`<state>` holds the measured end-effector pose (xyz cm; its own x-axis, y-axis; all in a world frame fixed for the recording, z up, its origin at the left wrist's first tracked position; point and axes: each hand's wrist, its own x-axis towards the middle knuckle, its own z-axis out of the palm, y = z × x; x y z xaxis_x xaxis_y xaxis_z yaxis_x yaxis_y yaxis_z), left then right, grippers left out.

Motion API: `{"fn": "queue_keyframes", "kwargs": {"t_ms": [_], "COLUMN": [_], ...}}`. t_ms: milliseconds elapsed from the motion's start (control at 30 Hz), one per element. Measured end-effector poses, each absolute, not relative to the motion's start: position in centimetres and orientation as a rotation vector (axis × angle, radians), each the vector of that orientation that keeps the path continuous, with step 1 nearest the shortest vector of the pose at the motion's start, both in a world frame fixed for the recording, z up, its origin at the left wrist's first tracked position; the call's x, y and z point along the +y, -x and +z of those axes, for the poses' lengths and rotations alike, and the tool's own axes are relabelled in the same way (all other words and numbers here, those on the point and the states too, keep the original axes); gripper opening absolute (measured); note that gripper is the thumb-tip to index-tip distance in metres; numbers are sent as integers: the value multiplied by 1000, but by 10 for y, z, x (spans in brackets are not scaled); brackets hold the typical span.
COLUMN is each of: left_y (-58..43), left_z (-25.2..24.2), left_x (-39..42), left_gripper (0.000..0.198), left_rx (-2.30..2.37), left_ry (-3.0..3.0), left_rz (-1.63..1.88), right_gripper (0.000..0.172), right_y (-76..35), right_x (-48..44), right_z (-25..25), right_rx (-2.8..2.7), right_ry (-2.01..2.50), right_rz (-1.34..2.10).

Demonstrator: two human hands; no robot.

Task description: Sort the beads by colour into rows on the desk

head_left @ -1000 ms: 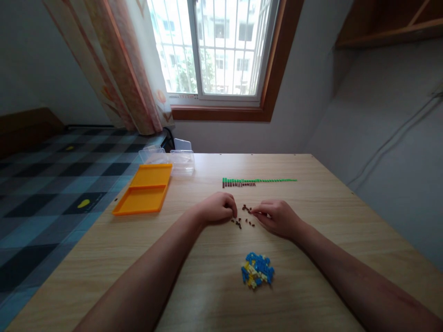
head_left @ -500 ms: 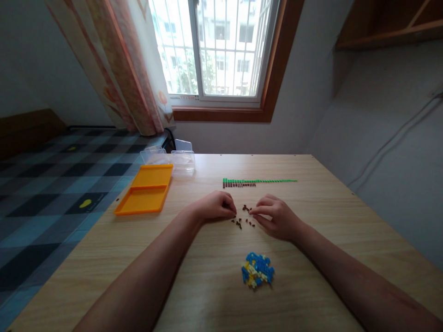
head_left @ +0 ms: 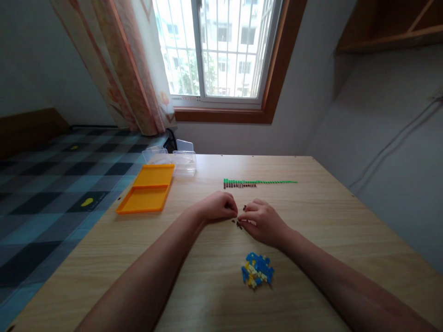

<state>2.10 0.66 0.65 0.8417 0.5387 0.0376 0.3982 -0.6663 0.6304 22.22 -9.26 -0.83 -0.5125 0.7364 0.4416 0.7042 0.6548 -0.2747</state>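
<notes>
As our left hand (head_left: 220, 206) nearly meets our right hand (head_left: 265, 222), brown pieces (head_left: 239, 225) lie nearer the right; either's grip we cannot tell

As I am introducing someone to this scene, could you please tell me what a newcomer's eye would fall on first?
Probably the heap of blue and yellow plastic pieces, vivid at the near side of the pale wooden table, then the orange tray at the left. Mid-table, the left hand and right hand are close together at small brown pieces, with a long green row and a shorter dark brown row beyond them.
</notes>
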Motion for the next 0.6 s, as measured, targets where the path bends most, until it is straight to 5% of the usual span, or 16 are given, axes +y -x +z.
{"fn": "queue_keyframes", "kwargs": {"t_ms": [600], "left_y": [-22], "left_z": [1], "left_x": [7], "left_gripper": [17], "left_rx": [790], "left_ry": [-2120], "left_rz": [402], "right_gripper": [14], "right_y": [-222], "right_x": [-81], "right_z": [-17], "right_rx": [-2245], "right_ry": [1285], "right_rz": [116]}}
